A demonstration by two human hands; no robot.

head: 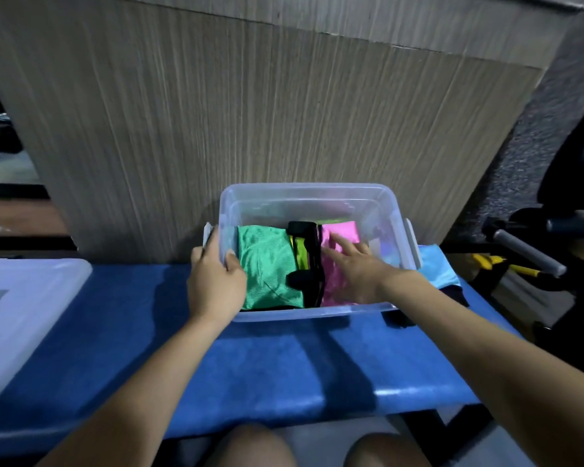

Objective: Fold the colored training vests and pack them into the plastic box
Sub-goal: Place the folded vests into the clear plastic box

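At frame centre a clear, round-cornered plastic box [312, 193] sits on a blue cloth-covered bench [284, 358]. Inside lie shiny folded vests: green vest [267, 267] left, pink vest [339, 235] right, a black-trimmed yellow vest [300, 254] between, mostly hidden. The left hand [214, 281] grips the box's left wall, thumb inside. The right hand [354, 269] presses flat, fingers straight, on the pink vest. A translucent lid [21, 311] is cut off at left.
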